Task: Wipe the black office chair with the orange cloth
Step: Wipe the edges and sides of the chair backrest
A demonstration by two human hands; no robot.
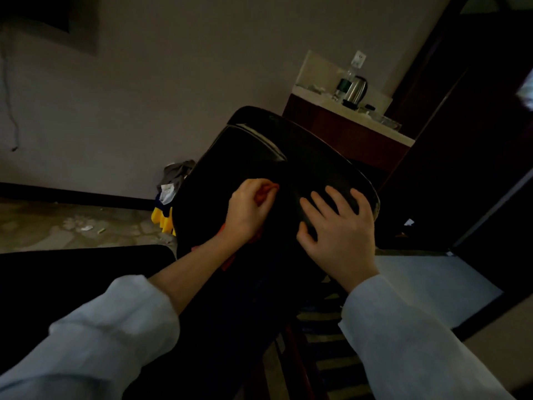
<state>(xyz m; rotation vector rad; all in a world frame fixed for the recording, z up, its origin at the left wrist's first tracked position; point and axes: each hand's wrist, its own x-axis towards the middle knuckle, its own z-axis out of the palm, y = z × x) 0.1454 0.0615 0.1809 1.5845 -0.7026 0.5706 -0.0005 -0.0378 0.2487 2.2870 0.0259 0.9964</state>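
The black office chair fills the middle of the dim view, its padded back tilted toward me. My left hand is shut on the orange cloth, pressing it against the chair's back; only scraps of orange show between the fingers and below the wrist. My right hand lies flat on the chair to the right, fingers spread, holding nothing.
A dark wooden counter with a steel kettle and a bottle stands behind the chair at the right. A yellow object and a grey bundle sit on the floor to the chair's left. Dark furniture lies at the lower left.
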